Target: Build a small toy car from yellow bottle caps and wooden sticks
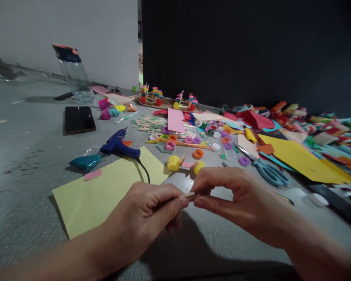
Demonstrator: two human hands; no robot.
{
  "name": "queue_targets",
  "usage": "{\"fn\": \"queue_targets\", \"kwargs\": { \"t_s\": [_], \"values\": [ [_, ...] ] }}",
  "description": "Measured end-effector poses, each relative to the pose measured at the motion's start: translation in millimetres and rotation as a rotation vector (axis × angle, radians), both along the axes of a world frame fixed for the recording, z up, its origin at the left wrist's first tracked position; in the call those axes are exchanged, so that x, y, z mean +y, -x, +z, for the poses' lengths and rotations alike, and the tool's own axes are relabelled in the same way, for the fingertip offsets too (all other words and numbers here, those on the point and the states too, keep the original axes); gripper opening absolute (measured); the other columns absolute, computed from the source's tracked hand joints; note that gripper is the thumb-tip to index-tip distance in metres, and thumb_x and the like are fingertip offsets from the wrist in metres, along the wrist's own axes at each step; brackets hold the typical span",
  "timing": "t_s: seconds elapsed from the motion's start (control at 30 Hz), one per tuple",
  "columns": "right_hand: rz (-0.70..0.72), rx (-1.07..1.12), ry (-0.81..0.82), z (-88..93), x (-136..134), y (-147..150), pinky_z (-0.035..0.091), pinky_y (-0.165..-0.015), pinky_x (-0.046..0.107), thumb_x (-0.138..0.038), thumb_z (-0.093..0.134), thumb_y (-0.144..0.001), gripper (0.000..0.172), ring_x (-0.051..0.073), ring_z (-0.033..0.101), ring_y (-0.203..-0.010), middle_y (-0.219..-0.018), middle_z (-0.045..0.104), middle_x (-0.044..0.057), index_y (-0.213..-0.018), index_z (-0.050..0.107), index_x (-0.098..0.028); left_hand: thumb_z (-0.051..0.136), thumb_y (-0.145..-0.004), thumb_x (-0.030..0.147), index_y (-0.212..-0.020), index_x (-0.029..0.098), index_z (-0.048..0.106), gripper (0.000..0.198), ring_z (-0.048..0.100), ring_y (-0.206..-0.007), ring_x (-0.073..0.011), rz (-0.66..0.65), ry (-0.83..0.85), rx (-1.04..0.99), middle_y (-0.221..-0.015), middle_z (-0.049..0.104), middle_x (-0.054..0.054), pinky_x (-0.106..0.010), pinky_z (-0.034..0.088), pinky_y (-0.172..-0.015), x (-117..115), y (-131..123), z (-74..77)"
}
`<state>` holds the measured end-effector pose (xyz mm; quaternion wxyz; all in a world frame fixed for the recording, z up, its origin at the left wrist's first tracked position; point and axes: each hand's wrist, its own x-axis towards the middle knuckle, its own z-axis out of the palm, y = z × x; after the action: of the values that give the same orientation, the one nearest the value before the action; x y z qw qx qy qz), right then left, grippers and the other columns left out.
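A dark panel and a pale wall stand behind the grey desk, which carries a bright spread of craft bits. You have a small wooden stick between your hands, just above the near part of the desk. Whether it is one piece or two laid together, you cannot tell from here.

Your left hand is clamped on one end, thumb on top and fingers curled beneath. Your right hand has thumb and forefinger brought together at the other end, in what looks like a light pinch; the fingertips cover most of that end.

Expect the stick to be very light, stiff and dry, with little slip. It is slim enough that it would probably snap or splinter if you bent it hard, so take it by the ends, pads flat along the grain, and keep the pressure gentle.

Just beyond your fingers sit two yellow caps with a pink piece between them. To the left, a blue glue gun rests near a pale yellow sheet, its cord running over the paper. To the right lie the scissors, well apart from the stick.
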<state>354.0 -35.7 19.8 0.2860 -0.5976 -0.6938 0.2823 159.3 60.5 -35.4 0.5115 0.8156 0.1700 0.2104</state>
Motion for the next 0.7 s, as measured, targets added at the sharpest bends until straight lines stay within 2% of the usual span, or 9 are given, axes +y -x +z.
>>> {"fn": "queue_targets", "kwargs": {
  "t_s": [0.27, 0.33, 0.43, 0.57, 0.7],
  "values": [
    [-0.053, 0.119, 0.04, -12.1, 1.0, 0.7, 0.044, -0.065, 0.02, -0.028, 0.063, -0.096, 0.014, 0.009, 0.056, -0.072, -0.078, 0.065, -0.005, -0.085, 0.069, -0.022, 0.049, -0.099, 0.039, -0.074, 0.019, 0.069, 0.038, 0.058, -0.05, -0.0088, 0.008, 0.207, 0.022, -0.064, 0.068, 0.001, -0.017, 0.045, -0.047, 0.7, -3.4, -1.0],
    [-0.085, 0.102, 0.046, -14.6, 0.7, -1.1, 0.043, -0.065, 0.021, -0.03, 0.063, -0.096, 0.016, 0.01, 0.055, -0.071, -0.077, 0.063, -0.005, -0.084, 0.068, -0.021, 0.048, -0.1, 0.037, -0.076, 0.018, 0.068, 0.036, 0.058, -0.051, -0.0088, 0.02, 0.214, 0.022, -0.065, 0.069, 0.001, -0.017, 0.044, -0.048, 1.9, -3.2, -0.8],
    [-0.13, 0.038, 0.044, -19.0, 1.0, -3.7, 0.042, -0.064, 0.022, -0.028, 0.062, -0.095, 0.013, 0.01, 0.055, -0.072, -0.078, 0.064, -0.005, -0.085, 0.068, -0.022, 0.047, -0.101, 0.033, -0.073, 0.018, 0.066, 0.037, 0.059, -0.055, -0.009, 0.071, 0.066, 0.042, -0.063, 0.066, 0.002, -0.019, 0.044, -0.054, 3.8, -3.0, -0.9],
    [-0.19, -0.095, 0.062, -28.0, 2.8, -6.6, 0.04, -0.062, 0.024, -0.023, 0.062, -0.093, 0.011, 0.011, 0.055, -0.068, -0.076, 0.067, -0.005, -0.084, 0.069, -0.022, 0.046, -0.1, 0.028, -0.067, 0.019, 0.06, 0.036, 0.053, -0.054, -0.009, 0.105, -0.196, 0.139, -0.057, 0.057, 0.005, -0.023, 0.036, -0.056, 5.3, -4.5, -1.6],
    [-0.192, -0.194, 0.098, -39.2, 6.0, -8.2, 0.037, -0.059, 0.025, -0.025, 0.062, -0.093, 0.013, 0.011, 0.053, -0.066, -0.074, 0.066, -0.005, -0.083, 0.069, -0.022, 0.044, -0.1, 0.027, -0.065, 0.019, 0.053, 0.036, 0.048, -0.053, -0.0101, 0.081, -0.313, 0.244, -0.056, 0.051, 0.005, -0.026, 0.03, -0.055, 6.0, -7.3, -1.8]
  ]
}}
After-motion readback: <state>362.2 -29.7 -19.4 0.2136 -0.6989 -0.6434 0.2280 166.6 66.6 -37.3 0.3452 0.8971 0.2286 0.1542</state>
